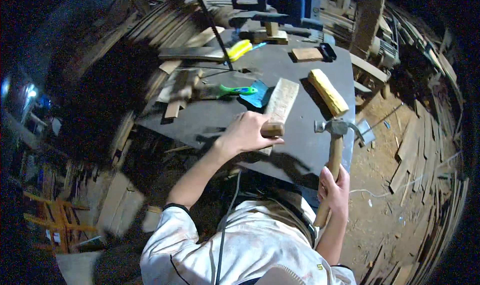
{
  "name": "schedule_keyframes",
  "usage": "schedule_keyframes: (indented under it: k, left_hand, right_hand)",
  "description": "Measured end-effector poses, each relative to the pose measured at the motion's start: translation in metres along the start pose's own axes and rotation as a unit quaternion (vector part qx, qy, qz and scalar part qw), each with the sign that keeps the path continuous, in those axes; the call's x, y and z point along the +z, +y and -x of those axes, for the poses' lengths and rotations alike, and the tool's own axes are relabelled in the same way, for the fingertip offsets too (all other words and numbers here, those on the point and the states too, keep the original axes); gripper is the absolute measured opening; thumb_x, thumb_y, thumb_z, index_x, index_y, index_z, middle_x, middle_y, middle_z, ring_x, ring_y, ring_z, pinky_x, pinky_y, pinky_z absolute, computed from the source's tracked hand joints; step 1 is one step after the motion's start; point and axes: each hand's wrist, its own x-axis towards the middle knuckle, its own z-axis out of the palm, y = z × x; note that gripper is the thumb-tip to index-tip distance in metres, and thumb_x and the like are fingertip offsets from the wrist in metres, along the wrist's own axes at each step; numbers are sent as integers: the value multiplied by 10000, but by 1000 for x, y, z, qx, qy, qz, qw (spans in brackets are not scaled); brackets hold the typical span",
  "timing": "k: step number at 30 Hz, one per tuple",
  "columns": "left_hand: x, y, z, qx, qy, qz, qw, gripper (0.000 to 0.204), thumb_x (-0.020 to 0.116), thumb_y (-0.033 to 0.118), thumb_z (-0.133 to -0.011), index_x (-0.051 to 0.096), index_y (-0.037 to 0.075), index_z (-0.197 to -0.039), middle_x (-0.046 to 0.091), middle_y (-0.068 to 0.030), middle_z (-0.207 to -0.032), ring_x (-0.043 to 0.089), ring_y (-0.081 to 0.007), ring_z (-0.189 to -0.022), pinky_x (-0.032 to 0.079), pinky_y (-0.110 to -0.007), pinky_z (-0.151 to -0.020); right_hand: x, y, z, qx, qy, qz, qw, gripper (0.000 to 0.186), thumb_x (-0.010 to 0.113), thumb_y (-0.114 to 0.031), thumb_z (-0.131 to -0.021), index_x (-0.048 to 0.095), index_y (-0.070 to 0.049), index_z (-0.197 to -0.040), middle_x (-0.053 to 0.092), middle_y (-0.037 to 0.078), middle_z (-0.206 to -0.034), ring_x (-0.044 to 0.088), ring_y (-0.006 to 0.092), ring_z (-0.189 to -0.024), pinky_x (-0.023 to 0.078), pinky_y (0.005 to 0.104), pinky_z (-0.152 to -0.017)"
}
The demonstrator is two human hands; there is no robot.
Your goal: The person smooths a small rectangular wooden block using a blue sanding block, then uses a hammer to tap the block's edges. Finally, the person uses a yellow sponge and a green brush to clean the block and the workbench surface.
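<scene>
My right hand (335, 184) is wrapped round the wooden handle of a claw hammer (338, 127), its steel head raised at the table's right side. With my left hand (248, 130) I grip a small wood block (273, 129) near the table's front edge. Beneath and beyond that block lies a longer pale wood piece (283, 101); whether the two are joined I cannot tell. A yellowish wood block (328, 92) rests just past the hammer head. Left of the pale piece are a green-handled brush (235, 90) and a crumpled blue sheet (258, 94).
The grey table (310, 145) also carries a yellow-handled tool (240, 50), wood offcuts (180, 87) and a flat brown block (307, 54) beside a black object (327, 52). A dark thin rod (212, 27) slants over the far side. Planks (407, 147) lie on the dusty floor at right.
</scene>
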Motion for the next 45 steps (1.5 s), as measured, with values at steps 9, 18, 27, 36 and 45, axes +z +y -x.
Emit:
schedule_keyframes:
  k: [9,18,27,36,45]
  left_hand:
    - [27,29,19,-57,136,149,978,296,799,244,-774,637,-3,-768,636,-205,-683,661,-381,-637,511,-432,-587]
    - [15,75,-5,357,182,83,912,278,710,247,-609,500,106,-721,410,-37,-619,540,-224,-549,441,-372,-479]
    - [64,86,-24,422,186,179,869,336,759,290,-632,552,67,-773,518,-57,-706,580,-238,-612,461,-356,-525]
    - [54,101,-34,437,183,184,861,472,765,330,-727,589,46,-1060,583,-54,-902,617,-240,-817,494,-349,-741]
    - [67,101,-29,476,146,111,860,196,639,172,-792,555,68,-936,554,-45,-835,630,-192,-779,522,-322,-644]
  right_hand:
    - [-2,2,-2,-3,-6,16,1000,172,634,-195,-975,536,-57,-950,471,-33,-662,425,48,-452,366,233,-364]
    - [-3,5,-5,-18,1,45,999,183,617,-186,-982,600,-7,-1017,517,-39,-681,457,36,-580,358,226,-485]
    - [-2,-1,-2,-77,-6,61,995,224,596,-155,-990,597,31,-1114,633,31,-941,574,83,-830,486,262,-736]
    - [-24,43,-8,-74,46,-12,996,200,713,-154,-856,581,-54,-969,554,20,-687,515,125,-475,418,272,-414]
    - [-13,18,-10,-95,-5,9,995,175,655,-220,-905,569,-71,-932,530,14,-617,517,125,-421,408,263,-364]
